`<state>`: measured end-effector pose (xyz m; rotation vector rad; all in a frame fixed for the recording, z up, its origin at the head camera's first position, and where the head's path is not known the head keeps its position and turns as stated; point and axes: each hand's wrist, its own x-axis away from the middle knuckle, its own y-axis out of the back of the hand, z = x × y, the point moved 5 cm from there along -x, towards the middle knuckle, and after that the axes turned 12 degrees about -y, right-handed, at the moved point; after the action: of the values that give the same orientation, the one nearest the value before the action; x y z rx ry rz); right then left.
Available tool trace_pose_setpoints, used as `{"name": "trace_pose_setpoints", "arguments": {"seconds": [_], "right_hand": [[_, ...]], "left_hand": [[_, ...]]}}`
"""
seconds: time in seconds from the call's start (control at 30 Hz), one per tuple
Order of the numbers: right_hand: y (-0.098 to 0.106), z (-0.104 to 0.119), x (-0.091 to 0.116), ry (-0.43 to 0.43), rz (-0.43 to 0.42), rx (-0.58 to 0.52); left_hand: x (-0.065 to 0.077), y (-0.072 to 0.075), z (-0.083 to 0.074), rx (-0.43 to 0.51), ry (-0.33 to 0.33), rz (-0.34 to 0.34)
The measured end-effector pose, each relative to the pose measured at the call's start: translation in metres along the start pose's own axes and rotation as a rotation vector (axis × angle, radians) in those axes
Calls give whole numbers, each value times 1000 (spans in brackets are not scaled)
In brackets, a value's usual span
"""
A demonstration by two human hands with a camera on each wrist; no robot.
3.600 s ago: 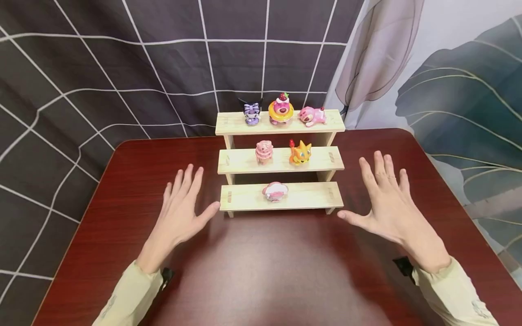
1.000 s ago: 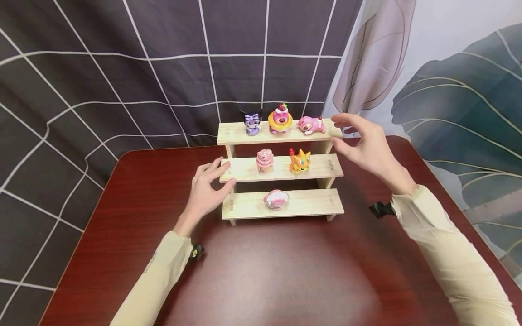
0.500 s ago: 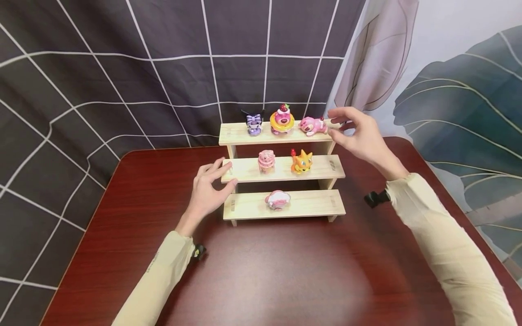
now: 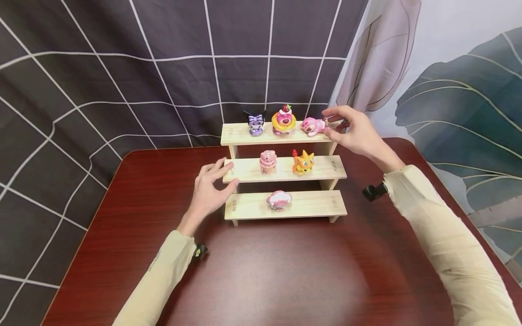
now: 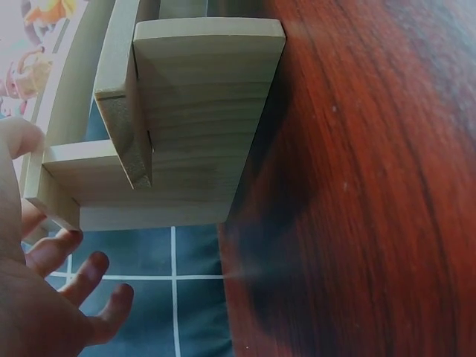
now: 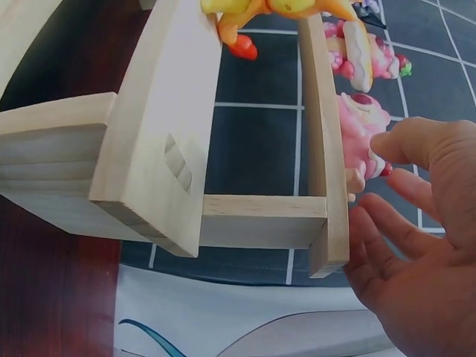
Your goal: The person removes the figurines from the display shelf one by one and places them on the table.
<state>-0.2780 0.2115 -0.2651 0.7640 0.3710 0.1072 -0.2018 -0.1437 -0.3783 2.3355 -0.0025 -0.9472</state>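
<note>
A three-tier wooden shelf (image 4: 318,204) stands at the back of a dark red table (image 4: 265,271). On its top tier sit a purple figure (image 4: 255,123), a pink bear in a yellow ring (image 4: 283,120) and a lying pink bear (image 4: 311,126). My right hand (image 4: 328,121) reaches to the top tier's right end, thumb and forefinger curled round the lying bear's rear; in the right wrist view the thumb touches the bear (image 6: 361,126). My left hand (image 4: 226,174) rests with straight fingers on the left end of the middle tier, seen close in the left wrist view (image 5: 201,111).
The middle tier holds a pink figure (image 4: 267,161) and an orange figure (image 4: 302,162); the bottom tier holds a pink-and-white figure (image 4: 279,199). A dark grid cloth (image 4: 122,68) hangs behind, with a leaf-print curtain (image 4: 456,90) at the right. Bare tabletop lies in front of the shelf.
Both hands rose from the tabletop. The left went to the middle tier's left end and stayed. The right reached the top tier and closed in on the lying pink bear.
</note>
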Motion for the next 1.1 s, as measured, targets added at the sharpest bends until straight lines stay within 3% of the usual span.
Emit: {"name": "trace_pose_setpoints", "arguments": {"seconds": [0.47, 1.1], "right_hand": [[-5, -1, -12, -57, 118, 36], [-6, -3, -21, -60, 196, 95]], "left_hand": [[0, 0, -1, -2, 5, 5], [0, 1, 0, -6, -2, 3]]}}
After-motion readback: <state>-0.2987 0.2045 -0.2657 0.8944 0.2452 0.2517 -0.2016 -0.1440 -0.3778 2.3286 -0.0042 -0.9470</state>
